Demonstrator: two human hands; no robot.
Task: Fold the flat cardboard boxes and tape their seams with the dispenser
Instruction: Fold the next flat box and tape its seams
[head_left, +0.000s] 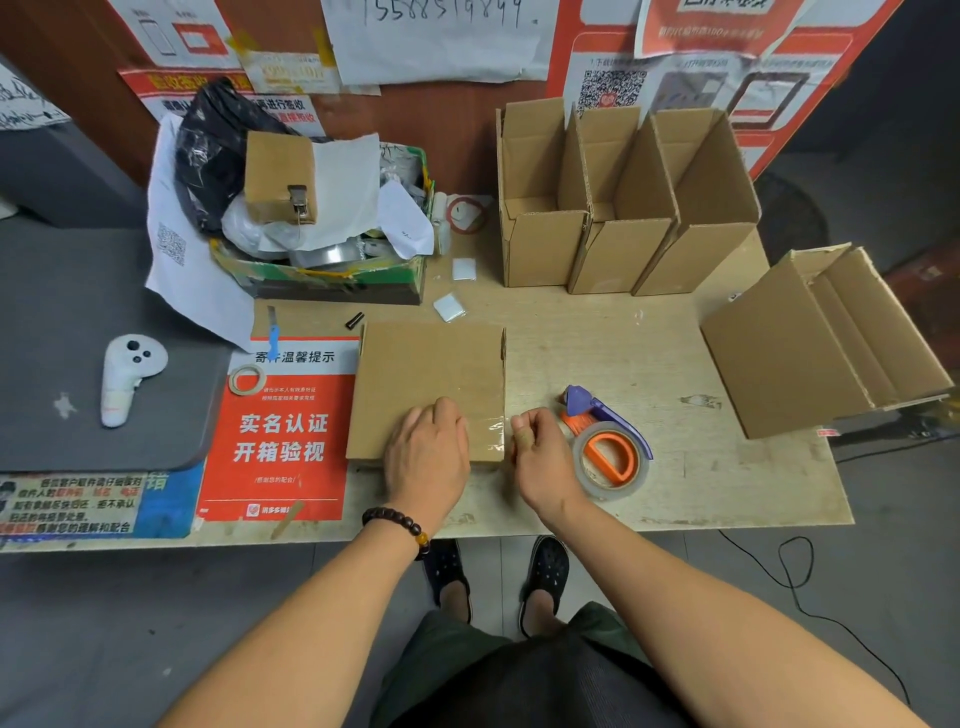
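Pressing flat on the cardboard box (431, 384) on the tabletop (675, 478), the left hand (427, 453) should rub the tape down hard while the right hand (545, 460), grip curled, pinches its end beside the tape dispenser (608, 441).

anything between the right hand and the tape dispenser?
Nothing visible. The tape dispenser lies on the table just right of the right hand, with only a narrow strip of bare tabletop between them. The left hand rests on the box, on the far side from it.
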